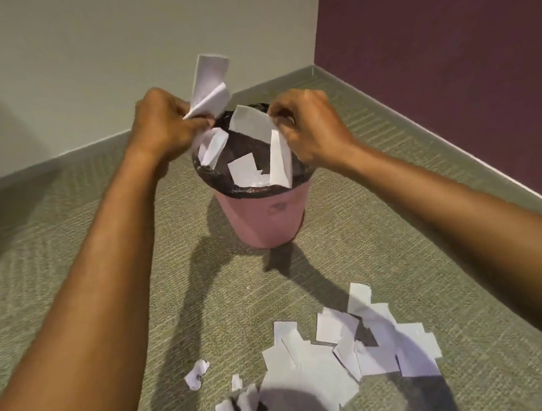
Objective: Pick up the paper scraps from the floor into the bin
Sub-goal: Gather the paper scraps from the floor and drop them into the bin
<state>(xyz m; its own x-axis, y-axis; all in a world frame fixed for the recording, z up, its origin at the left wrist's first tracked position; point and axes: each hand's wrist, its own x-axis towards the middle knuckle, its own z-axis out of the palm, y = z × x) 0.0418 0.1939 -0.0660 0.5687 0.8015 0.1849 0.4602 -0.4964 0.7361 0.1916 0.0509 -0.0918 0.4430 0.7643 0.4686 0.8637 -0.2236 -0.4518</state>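
Your left hand (161, 123) has its fingers clenched round a bunch of paper scraps (210, 84) that sticks up above them. Your right hand (309, 128) pinches a white scrap (251, 121). The pink bin (261, 219) stands just beneath both sets of fingers, and the scrap pile (322, 362) lies on the carpet (74, 251) well below them.

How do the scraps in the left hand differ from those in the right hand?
The left hand grips a creased bunch, mostly sticking up; the right hand pinches flatter scraps in its fingers, hanging down. Both lots are white, held over the bin.
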